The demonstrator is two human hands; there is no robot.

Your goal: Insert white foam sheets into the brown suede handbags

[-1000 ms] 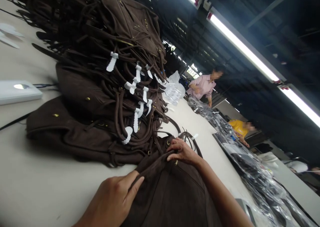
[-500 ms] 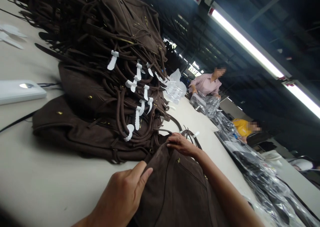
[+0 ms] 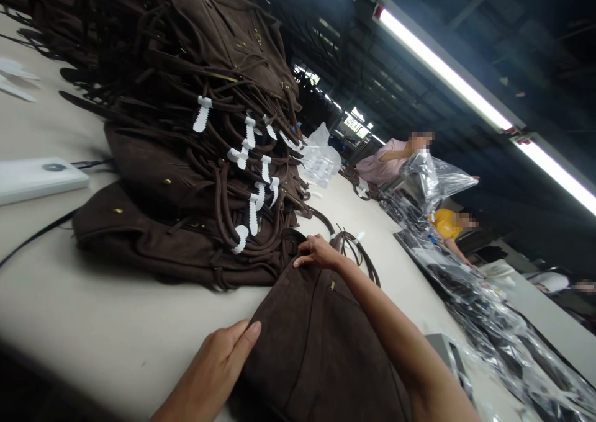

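Note:
A dark brown bag (image 3: 302,341) with a small gold zip pull lies in front of me on the table. My left hand (image 3: 221,360) pinches its left side edge, thumb on top and fingers underneath. At the bag's far top edge, my right hand (image 3: 320,252) has its fingers closed on the fabric near the handles. Just beyond is a tall stack of similar brown bags (image 3: 153,242), their rope-like handles tied with white toothed tags (image 3: 241,239). The bag's near end runs out of the picture.
A white device (image 3: 41,179) with a dark cord is on the table (image 3: 139,341) at left. Clear plastic packaging (image 3: 321,155) sits behind the stack. Plastic-wrapped goods (image 3: 484,323) line the right side. A person in pink (image 3: 384,161) lifts a plastic bag; another wears yellow (image 3: 444,223).
My left hand has moved down and left along the bag's edge, and the fabric is flatter. My right hand has shifted slightly left and up. The person in pink has raised a plastic bag.

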